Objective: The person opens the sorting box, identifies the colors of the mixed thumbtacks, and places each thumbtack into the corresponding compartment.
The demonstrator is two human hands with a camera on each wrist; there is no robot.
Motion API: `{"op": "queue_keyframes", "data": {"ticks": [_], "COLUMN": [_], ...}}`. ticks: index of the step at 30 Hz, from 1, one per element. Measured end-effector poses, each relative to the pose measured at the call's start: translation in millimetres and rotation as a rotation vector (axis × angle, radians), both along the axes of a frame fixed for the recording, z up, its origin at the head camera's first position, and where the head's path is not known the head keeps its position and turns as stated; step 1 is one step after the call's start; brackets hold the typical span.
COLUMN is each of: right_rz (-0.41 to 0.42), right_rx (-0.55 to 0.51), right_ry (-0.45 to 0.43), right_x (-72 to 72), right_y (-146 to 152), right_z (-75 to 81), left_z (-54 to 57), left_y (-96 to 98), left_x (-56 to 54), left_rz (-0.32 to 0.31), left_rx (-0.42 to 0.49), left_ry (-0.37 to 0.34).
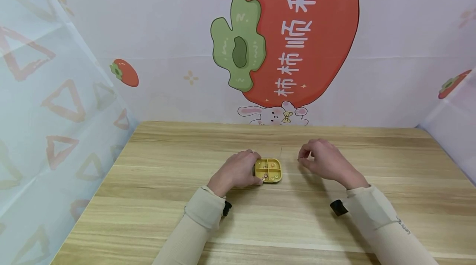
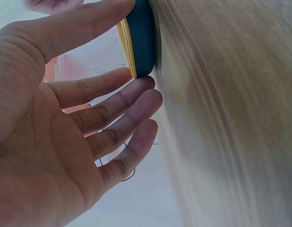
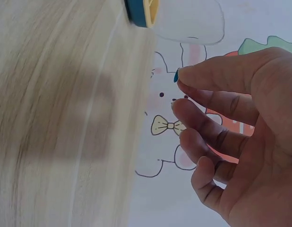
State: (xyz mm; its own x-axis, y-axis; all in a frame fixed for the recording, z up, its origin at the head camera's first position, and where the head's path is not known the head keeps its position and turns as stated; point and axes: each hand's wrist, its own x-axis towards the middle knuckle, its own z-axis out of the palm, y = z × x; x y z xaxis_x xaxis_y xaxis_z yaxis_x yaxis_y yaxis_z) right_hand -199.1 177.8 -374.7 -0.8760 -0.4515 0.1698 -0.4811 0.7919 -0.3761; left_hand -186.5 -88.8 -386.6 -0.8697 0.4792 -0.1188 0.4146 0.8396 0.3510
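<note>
A small pill-box-like case [image 1: 267, 169], yellow inside with compartments, lies on the wooden table; several tiny ring-like pieces sit in it. The left wrist view shows its teal outer side [image 2: 142, 45]. My left hand [image 1: 239, 170] grips the case by its edges, thumb at the near side and fingers at the far side. Right of the case, my right hand [image 1: 322, 159] is raised over the table. Its thumb and index finger pinch a tiny teal piece [image 3: 176, 76], mostly hidden by the fingertips. The other fingers curl loosely.
A clear lid [image 3: 193, 21] stands up behind the case in the right wrist view. The wooden table [image 1: 167, 207] meets a printed cloth backdrop [image 1: 178, 100] at its far edge. Patterned cloth [image 1: 55, 104] hangs at the left side.
</note>
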Motion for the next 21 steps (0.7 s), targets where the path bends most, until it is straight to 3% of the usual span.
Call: {"op": "queue_keyframes", "data": {"ticks": [13,21], "right_rz": [0.034,0.030], "right_rx": [-0.036,-0.039], "right_ry": [-0.014,-0.074], "right_x": [5.8,8.3], "right_y": [-18,-38], "right_z": [6.2,5.9], "left_z": [-0.2,-0.5], "left_y": [-0.5,-0.2], "left_x": [0.8,0.3], "left_rz": [0.001,0.005], "left_rx": [0.000,0.004], "left_ry": [0.004,0.000]}}
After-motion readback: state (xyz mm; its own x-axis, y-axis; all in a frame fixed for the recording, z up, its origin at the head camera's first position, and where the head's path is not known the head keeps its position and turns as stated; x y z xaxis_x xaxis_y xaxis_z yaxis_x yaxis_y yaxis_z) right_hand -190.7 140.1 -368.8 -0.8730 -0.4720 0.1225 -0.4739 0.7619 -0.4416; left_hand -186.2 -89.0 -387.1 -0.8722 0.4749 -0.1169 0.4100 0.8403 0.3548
